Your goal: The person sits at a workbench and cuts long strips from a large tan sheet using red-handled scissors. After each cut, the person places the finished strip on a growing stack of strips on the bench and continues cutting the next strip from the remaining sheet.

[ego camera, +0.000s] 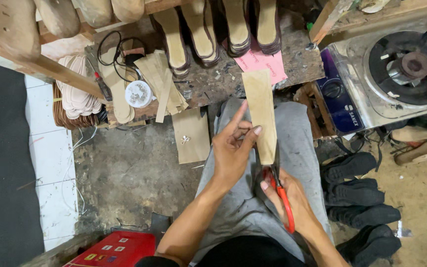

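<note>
My left hand [233, 148] pinches a long tan strip of card-like material [262, 111], held upright over my lap. My right hand [292, 198] grips red-handled scissors [280, 193] whose blades meet the lower end of the strip. Both hands are above my grey-trousered knee [297, 143]. On the low workbench [223, 81] beyond lie more tan strips [161, 81], a pink sheet [263, 62] and several shoe soles with tan insoles [208, 29].
A stack of pale insoles [75, 94] and a round white lid [138, 93] sit at the bench's left. A gas stove [396, 69] stands to the right, several black soles [357, 198] below it. A red box [114, 249] lies near my left elbow.
</note>
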`<state>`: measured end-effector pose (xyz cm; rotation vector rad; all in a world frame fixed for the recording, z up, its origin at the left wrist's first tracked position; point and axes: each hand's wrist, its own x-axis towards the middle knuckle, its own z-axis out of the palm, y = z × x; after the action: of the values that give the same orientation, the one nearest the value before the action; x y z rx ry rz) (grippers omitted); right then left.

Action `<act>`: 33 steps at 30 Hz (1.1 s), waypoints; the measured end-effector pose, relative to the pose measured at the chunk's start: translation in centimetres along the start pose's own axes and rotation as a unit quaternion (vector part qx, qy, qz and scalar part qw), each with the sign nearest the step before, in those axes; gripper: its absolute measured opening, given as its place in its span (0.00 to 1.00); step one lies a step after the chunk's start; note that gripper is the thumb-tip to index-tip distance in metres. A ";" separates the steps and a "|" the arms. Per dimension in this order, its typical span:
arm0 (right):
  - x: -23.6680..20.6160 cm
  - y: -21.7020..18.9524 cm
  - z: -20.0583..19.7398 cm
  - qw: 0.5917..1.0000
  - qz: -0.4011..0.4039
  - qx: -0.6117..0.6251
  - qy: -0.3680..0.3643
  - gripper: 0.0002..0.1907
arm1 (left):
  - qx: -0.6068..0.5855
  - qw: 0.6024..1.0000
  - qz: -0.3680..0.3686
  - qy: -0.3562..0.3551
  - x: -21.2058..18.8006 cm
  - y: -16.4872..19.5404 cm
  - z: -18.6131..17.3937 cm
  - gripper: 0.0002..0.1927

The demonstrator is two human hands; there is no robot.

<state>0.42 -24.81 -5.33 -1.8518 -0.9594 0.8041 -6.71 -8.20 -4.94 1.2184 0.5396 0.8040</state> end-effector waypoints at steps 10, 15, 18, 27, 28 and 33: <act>-0.4 1.3 0.7 0.989 0.146 0.032 0.001 0.17 | -0.026 0.999 -0.044 -0.009 -0.8 -0.9 -0.2 0.32; 0.2 1.7 -0.2 0.996 -0.053 0.073 0.023 0.08 | -0.026 0.996 -0.075 -0.045 -3.1 -1.4 0.7 0.33; 0.1 3.1 0.7 0.994 0.036 0.093 0.032 0.13 | -0.056 0.995 -0.077 -0.037 -3.4 -1.8 0.7 0.33; -0.5 3.0 0.5 0.990 0.137 0.031 -0.010 0.10 | -0.060 0.997 -0.030 -0.026 -0.8 -3.3 -1.2 0.10; -0.3 2.6 0.0 0.986 0.165 0.013 -0.035 0.10 | -0.027 0.999 -0.003 -0.023 -0.7 -3.5 -1.3 0.08; 0.1 2.2 -1.2 0.997 0.029 -0.062 0.032 0.06 | -0.124 0.981 -0.120 -0.086 -3.0 -4.9 -0.2 0.09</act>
<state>2.06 -25.93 -6.80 -2.0088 -0.9378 0.7295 -7.50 -11.07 -9.85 0.9616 0.4206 0.5374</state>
